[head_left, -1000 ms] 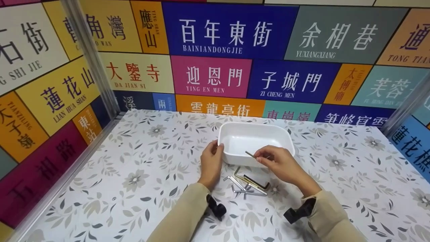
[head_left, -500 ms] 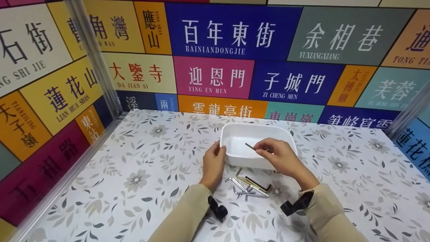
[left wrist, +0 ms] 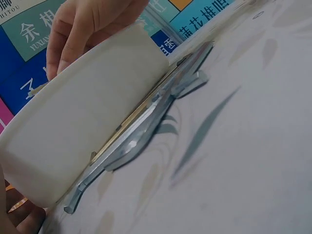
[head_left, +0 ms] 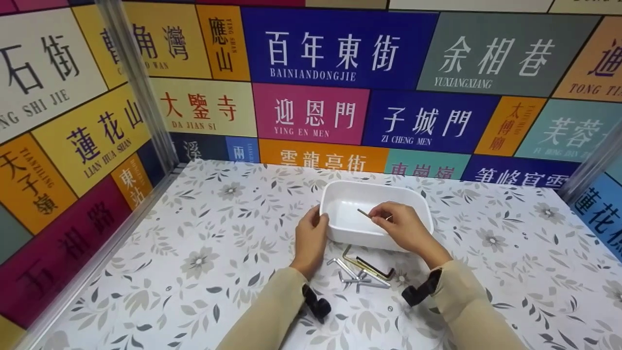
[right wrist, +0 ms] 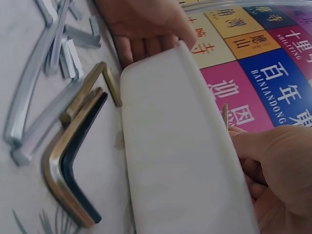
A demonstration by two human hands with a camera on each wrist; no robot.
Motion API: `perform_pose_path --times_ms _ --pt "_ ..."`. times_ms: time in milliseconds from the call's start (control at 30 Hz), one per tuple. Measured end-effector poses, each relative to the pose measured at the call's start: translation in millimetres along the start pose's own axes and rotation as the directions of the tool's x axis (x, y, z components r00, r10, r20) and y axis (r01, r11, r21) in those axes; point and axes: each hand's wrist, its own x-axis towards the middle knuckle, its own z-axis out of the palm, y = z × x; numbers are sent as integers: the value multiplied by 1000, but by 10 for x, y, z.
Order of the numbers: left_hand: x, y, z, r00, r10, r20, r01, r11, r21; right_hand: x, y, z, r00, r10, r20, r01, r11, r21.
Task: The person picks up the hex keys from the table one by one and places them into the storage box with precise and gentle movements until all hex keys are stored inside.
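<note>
A white plastic box [head_left: 364,238] stands on the patterned cloth. My left hand [head_left: 310,243] grips its left end, with the thumb at the rim and fingers against the outside. Over the box's interior, my right hand [head_left: 402,224] pinches a thin brass-coloured hex key [head_left: 363,213] between thumb and fingertips; one end sticks out to the left and the rest is hidden in the fingers. Several silver hex keys [head_left: 359,281] lie in a loose pile in front of the box. Among them are a brass one [right wrist: 85,92] and a black one [head_left: 387,274].
The tablecloth [head_left: 194,228] is white with grey leaves and flowers. Behind it rises a wall [head_left: 311,112] of coloured sign panels, with another panelled wall at the left. Black wrist cameras [head_left: 318,306] sit at both sleeves.
My right hand has risen slightly and shifted over the box's interior with the brass hex key still pinched. The pile stays put, and my left hand keeps its hold on the box.
</note>
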Motion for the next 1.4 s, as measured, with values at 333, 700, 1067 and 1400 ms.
perform_pose_path --times_ms 333,700,1067,1400 --pt "-14 2 11 1000 -19 -5 19 999 47 152 90 -28 999 4 52 -1 998 -57" --pt "-16 0 8 999 -2 33 1 999 40 345 200 -106 994 -22 104 39 985 -166" --pt "-17 -7 12 1000 -20 18 19 998 58 515 284 -105 986 -28 167 65 972 -225" --pt "7 -25 21 998 -43 37 41 997 66 562 412 -65 982 -10 190 51 976 -212"
